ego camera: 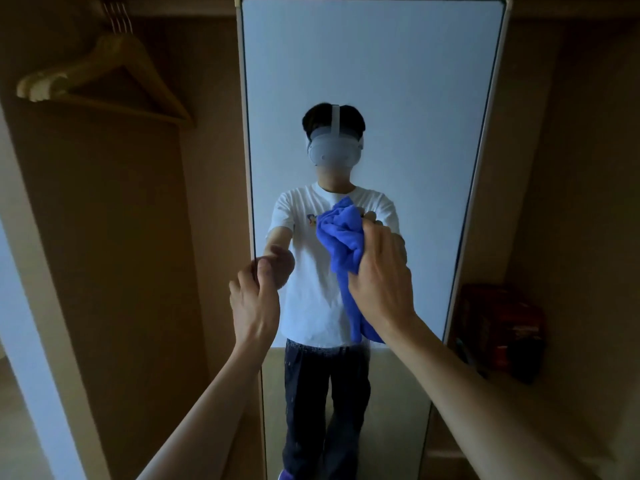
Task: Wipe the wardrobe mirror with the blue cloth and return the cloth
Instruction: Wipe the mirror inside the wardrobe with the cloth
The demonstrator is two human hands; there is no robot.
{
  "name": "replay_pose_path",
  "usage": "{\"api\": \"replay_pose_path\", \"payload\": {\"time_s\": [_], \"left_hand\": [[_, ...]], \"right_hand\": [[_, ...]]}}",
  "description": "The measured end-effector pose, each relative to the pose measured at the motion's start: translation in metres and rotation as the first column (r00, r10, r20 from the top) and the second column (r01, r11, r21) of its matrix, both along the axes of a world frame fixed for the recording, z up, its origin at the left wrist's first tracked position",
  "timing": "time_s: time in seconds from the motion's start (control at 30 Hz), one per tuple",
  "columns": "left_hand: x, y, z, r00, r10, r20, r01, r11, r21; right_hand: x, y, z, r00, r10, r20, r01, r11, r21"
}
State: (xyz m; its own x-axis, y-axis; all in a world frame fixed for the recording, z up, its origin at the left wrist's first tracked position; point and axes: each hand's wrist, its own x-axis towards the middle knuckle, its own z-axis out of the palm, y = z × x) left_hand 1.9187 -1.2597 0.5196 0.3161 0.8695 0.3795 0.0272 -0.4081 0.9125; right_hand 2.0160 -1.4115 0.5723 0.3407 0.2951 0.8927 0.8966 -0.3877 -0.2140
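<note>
The right hand [379, 271] clutches the bunched blue cloth [341, 237] (soft, light, best gripped mid-wad) against the mirror [374, 81]; the left hand [254, 299], at its 9 o'clock, seemingly pinches the frame edge.

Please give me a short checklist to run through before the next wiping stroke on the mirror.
1. Cloth held firmly: ok. The right hand is closed on the bunched blue cloth.
2. Cloth against the glass: cannot tell. It sits right at the mirror, but contact is not clear.
3. Mirror steadied: ok. The left hand grips its left edge.
4. Loose end of the cloth: not ok. A tail hangs down below the right hand.
5. Room beside the mirror: ok. The hangers on the left and the dark red box on the right stand clear of the glass.
</note>
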Motion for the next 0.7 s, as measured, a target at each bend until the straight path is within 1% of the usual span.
{"api": "replay_pose_path", "payload": {"time_s": [0.13,0.23,0.3,0.33,0.4,0.43,0.5,0.53,0.57,0.63,0.7], "left_hand": [[0.004,-0.001,-0.005,0.999,0.038,-0.007,-0.038,0.999,0.004],[0.008,-0.002,-0.007,0.999,0.052,-0.011,-0.052,0.999,-0.008],[0.010,-0.002,-0.007,0.999,0.049,-0.011,-0.049,0.999,-0.002],[0.010,-0.003,-0.008,0.999,0.047,-0.010,-0.047,0.999,0.002],[0.010,-0.004,-0.008,0.999,0.049,-0.014,-0.049,0.999,0.010],[0.009,-0.004,-0.009,0.999,0.049,-0.017,-0.049,0.999,0.013],[0.008,-0.006,-0.009,0.999,0.049,-0.019,-0.048,0.999,0.018],[0.008,-0.006,-0.009,0.999,0.048,-0.019,-0.047,0.999,0.020],[0.008,-0.006,-0.009,0.999,0.046,-0.020,-0.046,0.999,0.019],[0.007,-0.007,-0.007,0.999,0.038,-0.024,-0.038,0.999,0.005],[0.006,-0.007,-0.005,0.999,0.017,-0.032,-0.017,1.000,-0.010]], "right_hand": [[0.021,-0.028,-0.001,0.998,0.004,-0.063,-0.001,0.999,0.050],[0.045,-0.046,0.000,0.992,-0.042,-0.116,0.043,0.999,0.005],[0.058,-0.059,0.004,0.993,-0.022,-0.118,0.022,1.000,0.003],[0.061,-0.066,0.006,0.994,0.030,-0.105,-0.027,0.999,0.032],[0.064,-0.080,0.009,0.986,0.168,-0.012,-0.165,0.980,0.110],[0.066,-0.086,0.007,0.982,0.187,0.020,-0.188,0.969,0.161],[0.071,-0.096,0.006,0.994,0.108,0.007,-0.107,0.966,0.235],[0.070,-0.099,0.004,0.999,0.051,-0.010,-0.046,0.968,0.247],[0.070,-0.100,0.004,1.000,0.024,-0.006,-0.022,0.969,0.245],[0.069,-0.099,0.008,0.997,0.072,0.019,-0.074,0.963,0.260],[0.066,-0.093,0.011,0.991,0.128,-0.026,-0.116,0.952,0.282]]}}
